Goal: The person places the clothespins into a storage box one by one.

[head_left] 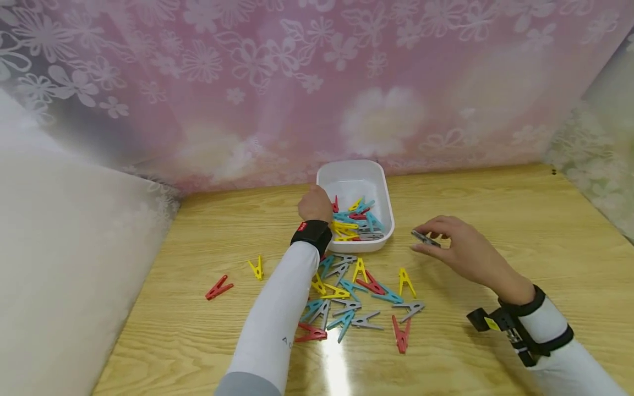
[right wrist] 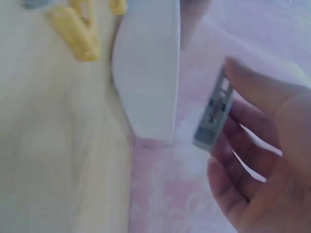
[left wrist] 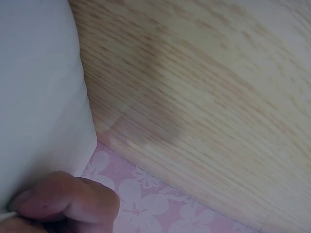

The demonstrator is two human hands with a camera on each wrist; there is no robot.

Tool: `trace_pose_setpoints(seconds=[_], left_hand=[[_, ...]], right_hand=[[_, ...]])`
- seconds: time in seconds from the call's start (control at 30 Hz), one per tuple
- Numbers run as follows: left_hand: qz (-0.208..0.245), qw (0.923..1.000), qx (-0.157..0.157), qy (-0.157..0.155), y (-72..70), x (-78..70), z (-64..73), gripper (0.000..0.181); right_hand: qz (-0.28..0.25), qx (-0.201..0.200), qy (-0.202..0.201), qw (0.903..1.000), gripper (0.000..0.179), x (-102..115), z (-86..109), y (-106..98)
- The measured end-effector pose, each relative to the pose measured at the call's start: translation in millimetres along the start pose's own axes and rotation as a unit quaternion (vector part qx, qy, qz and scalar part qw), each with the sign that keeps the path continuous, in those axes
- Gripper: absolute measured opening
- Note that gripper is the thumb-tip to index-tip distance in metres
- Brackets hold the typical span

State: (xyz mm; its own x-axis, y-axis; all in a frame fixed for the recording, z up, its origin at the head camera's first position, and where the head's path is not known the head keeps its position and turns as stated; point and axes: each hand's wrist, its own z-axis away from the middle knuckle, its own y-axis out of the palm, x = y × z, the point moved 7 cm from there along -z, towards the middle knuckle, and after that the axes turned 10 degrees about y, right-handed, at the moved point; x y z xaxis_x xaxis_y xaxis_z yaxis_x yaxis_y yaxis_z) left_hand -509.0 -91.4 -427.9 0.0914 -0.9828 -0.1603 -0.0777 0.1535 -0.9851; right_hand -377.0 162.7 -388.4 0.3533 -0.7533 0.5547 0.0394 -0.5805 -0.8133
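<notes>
A white plastic basin [head_left: 389,220] stands against the back of the table with red, yellow, blue and grey clothespins [head_left: 358,215] inside. My left hand [head_left: 315,204] is at its left side. The left wrist view shows curled fingers [left wrist: 73,201] gripping the basin's rim [left wrist: 43,97]. To the right of the basin, my right hand [head_left: 458,245] is raised over the table, pinching a grey clothespin [head_left: 425,238] between thumb and fingers. That clothespin [right wrist: 214,114] is seen along its narrow side in the right wrist view, past the basin's outer wall [right wrist: 148,68].
Several loose clothespins [head_left: 346,305] are scattered in front of the basin, partly hidden by my left sleeve. A red clothespin [head_left: 218,287] and a yellow one [head_left: 257,268] lie apart on the left. Pink flowered cloth [head_left: 297,99] hangs behind the wooden table [head_left: 475,352].
</notes>
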Motion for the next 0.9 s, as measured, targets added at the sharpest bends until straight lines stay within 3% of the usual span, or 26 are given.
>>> trace_pose_setpoints(seconds=[0.23,0.5,0.7,0.9], left_hand=[[0.004,0.9999,-0.01,0.002,-2.4,-4.4,2.8,0.03],[-0.002,1.0,0.006,0.0,6.5,-10.8,4.1,0.032],[0.001,1.0,0.01,-0.002,7.6,-8.8,0.3,0.031],[-0.002,0.9999,0.01,-0.01,1.3,2.1,-1.4,0.03]], right_hand=[[-0.004,-0.036,-0.027,0.999,0.035,15,-39.0,1],[0.019,-0.093,-0.085,0.9918,0.035,35,-67.3,3],[0.019,-0.068,-0.098,0.9927,0.048,45,-75.1,9],[-0.013,-0.036,-0.098,0.9945,0.038,40,-62.5,16]])
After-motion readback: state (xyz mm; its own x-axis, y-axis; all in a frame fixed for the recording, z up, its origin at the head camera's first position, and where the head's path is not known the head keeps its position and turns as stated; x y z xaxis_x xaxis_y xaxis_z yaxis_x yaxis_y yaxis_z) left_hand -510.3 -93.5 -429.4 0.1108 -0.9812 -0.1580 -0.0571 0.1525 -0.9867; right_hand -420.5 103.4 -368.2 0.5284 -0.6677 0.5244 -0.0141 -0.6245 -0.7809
